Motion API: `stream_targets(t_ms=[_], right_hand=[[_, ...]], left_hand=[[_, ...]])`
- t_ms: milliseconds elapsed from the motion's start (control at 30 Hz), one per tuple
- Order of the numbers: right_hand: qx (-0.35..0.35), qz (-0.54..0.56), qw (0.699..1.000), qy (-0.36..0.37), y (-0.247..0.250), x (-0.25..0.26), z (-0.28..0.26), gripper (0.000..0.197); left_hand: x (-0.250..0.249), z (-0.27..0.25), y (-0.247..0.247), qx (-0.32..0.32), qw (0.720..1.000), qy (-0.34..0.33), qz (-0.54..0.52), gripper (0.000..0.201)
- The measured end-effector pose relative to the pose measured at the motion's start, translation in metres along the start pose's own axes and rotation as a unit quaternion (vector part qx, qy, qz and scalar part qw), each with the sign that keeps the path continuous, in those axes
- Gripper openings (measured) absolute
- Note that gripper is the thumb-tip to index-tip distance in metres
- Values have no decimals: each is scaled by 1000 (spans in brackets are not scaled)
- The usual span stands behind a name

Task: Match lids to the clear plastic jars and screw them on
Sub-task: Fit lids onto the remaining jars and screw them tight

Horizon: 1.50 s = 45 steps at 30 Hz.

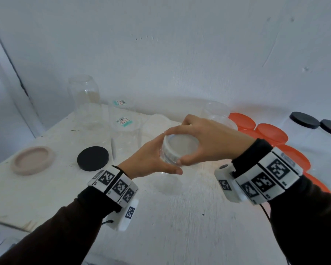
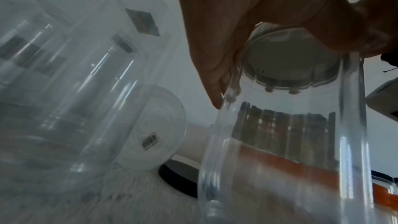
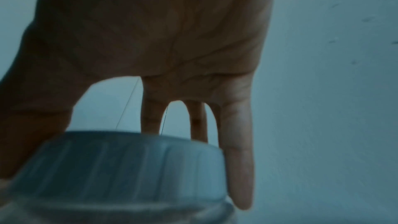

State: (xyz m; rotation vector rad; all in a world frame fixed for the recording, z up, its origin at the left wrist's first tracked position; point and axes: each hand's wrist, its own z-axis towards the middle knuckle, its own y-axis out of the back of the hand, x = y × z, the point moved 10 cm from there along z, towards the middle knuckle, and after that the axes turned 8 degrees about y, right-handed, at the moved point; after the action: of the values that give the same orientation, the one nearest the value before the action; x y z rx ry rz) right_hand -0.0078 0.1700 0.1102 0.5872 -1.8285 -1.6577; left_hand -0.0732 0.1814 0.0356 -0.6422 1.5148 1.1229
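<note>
Ribbed white plastic forms the side wall of the white lid (image 1: 181, 144), which sits on the mouth of a clear plastic jar (image 1: 169, 176) standing on the white table (image 1: 180, 226), near its middle. From above the lid is round, with a pale flat top and a raised rim. From the left wrist view its grey underside shows through the jar's shoulder, and the jar wall is smooth and see-through — orange and dark shapes behind it show through, warped.

The right hand (image 1: 208, 142) arches over the lid from above, thumb on the near side and fingers spread around the far edge, curled onto the ribbed rim and gripping it. The left hand (image 1: 151, 161) holds the jar just under the lid, its fingers wrapped round the neck and shoulder and its thumb along the near side.

Behind the hands stand several more clear jars without lids (image 1: 122, 127), two of them bearing small barcode stickers. To the left on the table lie a loose black lid (image 1: 93, 158) and, farther left, a beige lid (image 1: 33, 159) lying hollow side up. To the right stand jars with orange lids (image 1: 271, 131) and, beyond those, two with black lids (image 1: 304, 119).
</note>
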Motion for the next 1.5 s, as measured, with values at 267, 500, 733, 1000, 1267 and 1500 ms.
stream_targets(t_ms=[267, 500, 733, 1000, 1267, 1500], right_hand=[[-107, 35, 992, -60, 50, -42, -32, 72], [-321, 60, 942, -73, 101, -70, -31, 69], [-353, 78, 929, -78, 100, -97, 21, 69], [-273, 119, 950, -92, 62, -132, 108, 70], [-191, 129, 969, -87, 30, -147, 175, 68], [-146, 89, 983, -66, 18, -147, 211, 55]], left_hand=[[-63, -25, 61, -190, 949, -146, 205, 48], [-53, 6, 110, -319, 830, -90, 449, 51], [-11, 20, 116, -257, 846, 74, 462, 56], [-7, 20, 114, -242, 832, 114, 486, 49], [-3, 22, 119, -253, 837, 119, 470, 65], [0, 22, 119, -262, 836, 116, 469, 72]])
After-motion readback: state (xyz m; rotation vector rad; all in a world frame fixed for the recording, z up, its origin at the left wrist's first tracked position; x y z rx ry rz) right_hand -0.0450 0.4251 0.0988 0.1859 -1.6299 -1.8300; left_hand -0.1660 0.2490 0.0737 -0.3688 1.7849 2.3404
